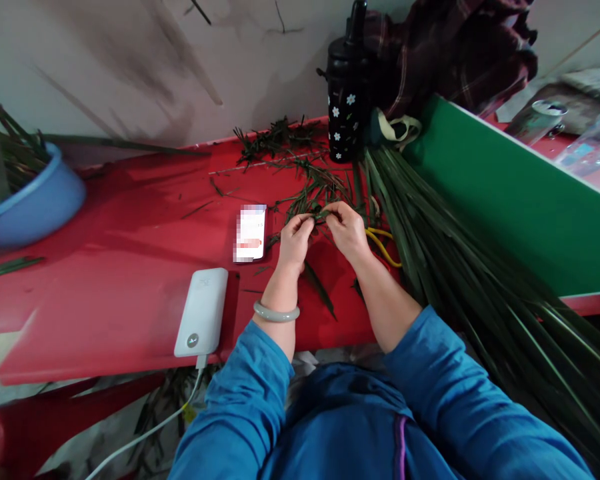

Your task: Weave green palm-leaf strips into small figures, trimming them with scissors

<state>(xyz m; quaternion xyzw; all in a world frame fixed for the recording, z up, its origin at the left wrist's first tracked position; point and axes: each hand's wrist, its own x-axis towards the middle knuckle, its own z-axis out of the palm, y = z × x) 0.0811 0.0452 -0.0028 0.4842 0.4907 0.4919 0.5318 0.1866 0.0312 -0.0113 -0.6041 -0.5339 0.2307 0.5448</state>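
Both hands meet over the red table, pinching a small piece of green leaf strip (321, 216) between them. My left hand (296, 239), with a pale bangle on its wrist, has thumb and fingers closed on the strip's left end. From the other side my right hand (347, 228) grips its right end. Exactly how the strip is folded is too small to make out. Just behind the hands lies a heap of cut leaf scraps (313, 183). Yellow-handled scissors (387, 250), partly hidden, rest beside my right wrist. A single leaf piece (320, 288) lies between my forearms.
A phone (251, 233) and a white power bank (201, 312) with a cable lie left on the red table (130, 280). Behind stands a black flowered tumbler (349, 100). Long leaves (440, 247) run along the green panel (505, 200) at right. A blue basin (55, 193) sits far left.
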